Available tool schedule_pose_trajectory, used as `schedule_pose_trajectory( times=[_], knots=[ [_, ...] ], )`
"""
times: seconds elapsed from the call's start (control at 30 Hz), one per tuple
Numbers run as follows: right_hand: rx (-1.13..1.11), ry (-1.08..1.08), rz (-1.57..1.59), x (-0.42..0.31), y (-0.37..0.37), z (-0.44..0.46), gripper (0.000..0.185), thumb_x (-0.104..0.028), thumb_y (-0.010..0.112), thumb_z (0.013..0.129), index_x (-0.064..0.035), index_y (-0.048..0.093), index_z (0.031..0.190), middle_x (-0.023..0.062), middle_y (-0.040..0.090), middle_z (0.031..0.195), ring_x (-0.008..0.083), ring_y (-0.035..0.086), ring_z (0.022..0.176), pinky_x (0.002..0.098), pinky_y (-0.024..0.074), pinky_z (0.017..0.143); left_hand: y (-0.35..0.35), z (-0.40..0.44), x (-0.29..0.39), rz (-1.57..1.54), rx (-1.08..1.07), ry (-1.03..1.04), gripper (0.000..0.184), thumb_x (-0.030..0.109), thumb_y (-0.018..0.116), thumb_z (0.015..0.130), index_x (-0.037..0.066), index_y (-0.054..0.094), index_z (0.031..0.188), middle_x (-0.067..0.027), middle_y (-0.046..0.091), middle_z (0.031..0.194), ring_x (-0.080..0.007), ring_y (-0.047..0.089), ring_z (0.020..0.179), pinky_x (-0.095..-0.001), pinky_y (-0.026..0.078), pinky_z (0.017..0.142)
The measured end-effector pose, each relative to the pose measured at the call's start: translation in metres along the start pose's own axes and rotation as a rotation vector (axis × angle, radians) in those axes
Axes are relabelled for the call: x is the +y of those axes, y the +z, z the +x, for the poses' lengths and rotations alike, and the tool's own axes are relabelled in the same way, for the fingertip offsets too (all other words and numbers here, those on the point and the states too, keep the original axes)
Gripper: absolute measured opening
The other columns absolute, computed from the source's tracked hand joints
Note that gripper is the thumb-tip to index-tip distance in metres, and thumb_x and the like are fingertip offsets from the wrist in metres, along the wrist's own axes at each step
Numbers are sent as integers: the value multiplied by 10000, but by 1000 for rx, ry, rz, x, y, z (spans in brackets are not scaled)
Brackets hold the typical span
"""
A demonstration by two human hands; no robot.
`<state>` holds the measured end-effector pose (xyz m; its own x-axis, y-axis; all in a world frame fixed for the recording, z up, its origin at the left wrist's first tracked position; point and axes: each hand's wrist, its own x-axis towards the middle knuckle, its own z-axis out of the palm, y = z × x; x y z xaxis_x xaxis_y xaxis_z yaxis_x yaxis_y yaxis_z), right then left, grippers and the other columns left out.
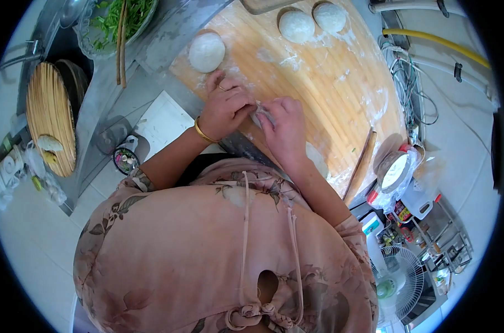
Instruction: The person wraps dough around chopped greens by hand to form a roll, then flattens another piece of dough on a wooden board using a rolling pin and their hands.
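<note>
My left hand (225,106), with a gold bracelet at the wrist, and my right hand (285,129) meet over the near edge of a floured wooden board (318,83). Between them, the fingers of both pinch a small piece of dough (263,115), mostly covered by the fingers. Beyond my left hand lies a round white dough piece (207,52). Two more, a dough round (296,26) and another dough round (329,17), sit at the far side. A pale dough piece (317,159) shows partly behind my right forearm.
A rolling pin (360,166) lies along the board's right side. A bowl of chopped greens (121,25) with chopsticks (121,47) stands at upper left, near a round wooden board (51,119). On the right are a flour bag (395,172), cables (408,83) and a fan (399,286).
</note>
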<state>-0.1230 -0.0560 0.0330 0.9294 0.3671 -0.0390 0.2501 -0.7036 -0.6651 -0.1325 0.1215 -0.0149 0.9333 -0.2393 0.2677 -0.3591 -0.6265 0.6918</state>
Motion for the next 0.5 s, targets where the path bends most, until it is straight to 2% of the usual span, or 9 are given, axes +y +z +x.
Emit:
schedule_pose_trajectory(
  times=[0.07,0.17,0.27,0.33,0.43,0.5],
  knots=[
    [-17,-8,-19,0,2,1,173,-82,689,758,-38,660,923,130,583,941,337,533,925,437,442,786,2,-1,-1,-30,34,-38,110,169,738,757,159,659,833,10,626,808,-196,571,937,-497,244,1035],
    [-54,-6,-74,0,6,5,129,-80,680,761,-39,655,881,125,577,933,334,530,921,438,442,778,4,-4,-2,-22,22,-49,136,123,745,742,165,659,838,29,649,858,-189,584,946,-463,233,1050],
    [-89,-3,-162,1,10,10,86,-84,664,772,-40,642,843,126,571,934,337,527,925,439,443,777,4,-5,3,36,42,-54,140,126,747,740,151,665,851,11,639,914,-208,564,971,-470,245,1039],
    [-86,11,-187,-1,12,13,62,-93,649,785,-41,631,814,127,568,940,340,524,937,438,444,779,4,-7,9,96,101,-127,126,164,731,757,157,676,870,-1,617,956,-212,558,972,-494,248,1028],
    [-21,33,-132,1,16,13,126,-129,648,797,-40,648,885,122,574,947,335,522,938,443,438,794,1,-16,16,114,146,-177,169,179,719,765,161,692,931,-12,597,1006,-226,540,1009,-513,240,1028],
    [-46,-38,-164,1,12,7,241,-179,663,798,-45,647,999,125,577,1068,338,511,1040,470,428,843,-1,-25,18,125,135,-209,237,176,712,760,164,694,995,-17,588,1039,-234,520,1054,-521,229,1036]
  ],
)
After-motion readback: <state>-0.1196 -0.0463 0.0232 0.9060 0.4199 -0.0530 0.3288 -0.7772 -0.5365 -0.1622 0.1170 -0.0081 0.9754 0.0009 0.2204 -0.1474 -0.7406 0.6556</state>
